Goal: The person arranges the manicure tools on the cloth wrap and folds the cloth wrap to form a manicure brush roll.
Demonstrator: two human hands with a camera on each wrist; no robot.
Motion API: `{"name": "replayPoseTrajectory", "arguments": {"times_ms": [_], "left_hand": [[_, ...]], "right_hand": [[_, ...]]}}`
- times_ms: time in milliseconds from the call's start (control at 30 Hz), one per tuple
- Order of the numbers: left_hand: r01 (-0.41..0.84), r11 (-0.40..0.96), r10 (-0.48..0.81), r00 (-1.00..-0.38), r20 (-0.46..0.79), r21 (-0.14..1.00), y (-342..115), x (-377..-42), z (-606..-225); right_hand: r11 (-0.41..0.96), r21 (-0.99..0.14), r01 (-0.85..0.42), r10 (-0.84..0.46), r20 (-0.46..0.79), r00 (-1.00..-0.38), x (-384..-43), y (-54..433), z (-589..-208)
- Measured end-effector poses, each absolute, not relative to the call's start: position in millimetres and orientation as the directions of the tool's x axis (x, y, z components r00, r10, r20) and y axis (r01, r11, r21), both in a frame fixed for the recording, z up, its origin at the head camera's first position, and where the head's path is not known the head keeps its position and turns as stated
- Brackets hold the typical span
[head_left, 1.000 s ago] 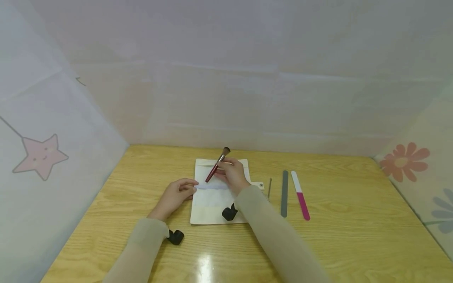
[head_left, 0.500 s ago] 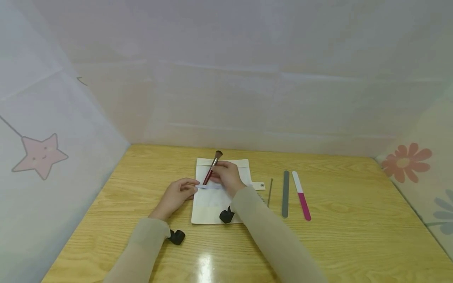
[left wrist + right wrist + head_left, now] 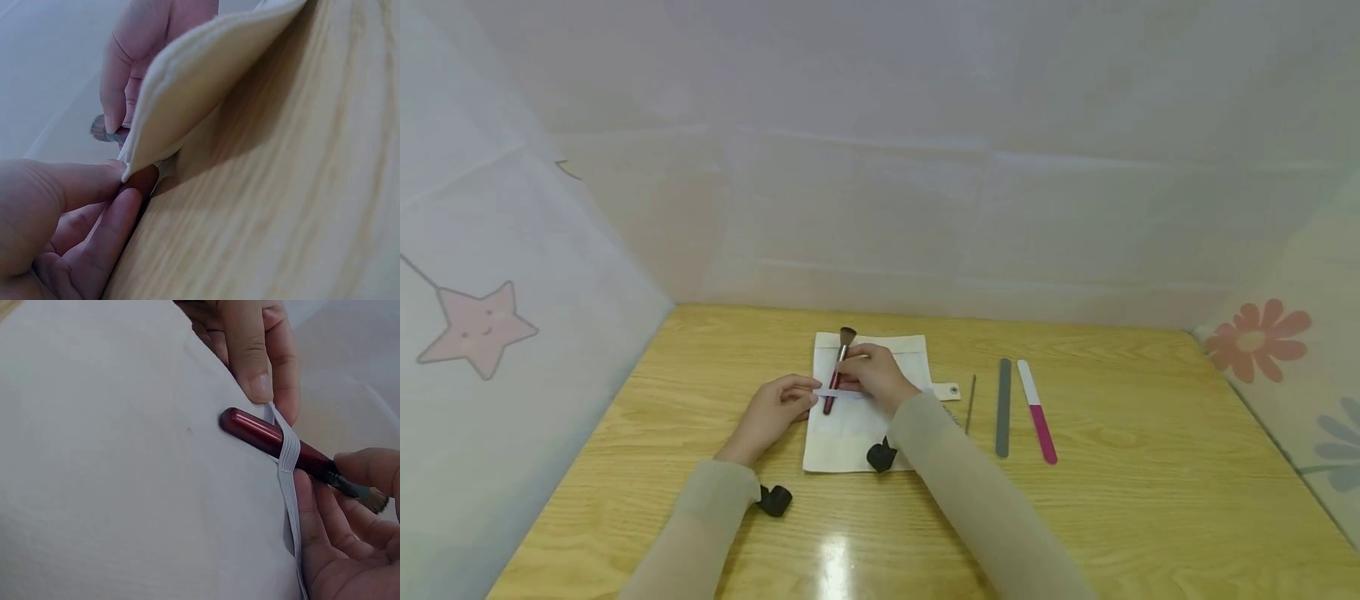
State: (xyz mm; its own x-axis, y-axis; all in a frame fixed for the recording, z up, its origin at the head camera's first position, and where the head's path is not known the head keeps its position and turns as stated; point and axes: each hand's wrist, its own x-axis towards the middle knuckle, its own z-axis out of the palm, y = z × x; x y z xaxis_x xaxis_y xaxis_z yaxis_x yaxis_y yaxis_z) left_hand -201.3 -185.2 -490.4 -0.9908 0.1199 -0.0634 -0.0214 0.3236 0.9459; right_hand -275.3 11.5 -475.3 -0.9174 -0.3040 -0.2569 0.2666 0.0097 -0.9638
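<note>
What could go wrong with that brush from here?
The dark-red-handled makeup brush could slide or tilt if the right hand let go now, since just one white ribbed elastic band crosses its handle.

The left hand pinches the lifted edge of the flat off-white fabric case; releasing it might let the case shift.

The beige right sleeve lies near a thin grey rod and might nudge it.

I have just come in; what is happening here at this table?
A person's right hand holds a brush, its red handle passed under the elastic on a white cloth. The left hand pinches the cloth's edge by the elastic. A thin rod, a gray file and a pink-and-white file lie to the right.
</note>
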Motion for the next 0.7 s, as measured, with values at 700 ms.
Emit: {"name": "replayPoseTrajectory", "arguments": {"times_ms": [700], "left_hand": [[-0.037,0.298,0.112,-0.991,-0.073,0.954,-184.2,-196.9,-484.7]], "right_hand": [[-0.025,-0.964,0.263,-0.256,-0.249,-0.934,-272.9,7.8,-468.0]]}}
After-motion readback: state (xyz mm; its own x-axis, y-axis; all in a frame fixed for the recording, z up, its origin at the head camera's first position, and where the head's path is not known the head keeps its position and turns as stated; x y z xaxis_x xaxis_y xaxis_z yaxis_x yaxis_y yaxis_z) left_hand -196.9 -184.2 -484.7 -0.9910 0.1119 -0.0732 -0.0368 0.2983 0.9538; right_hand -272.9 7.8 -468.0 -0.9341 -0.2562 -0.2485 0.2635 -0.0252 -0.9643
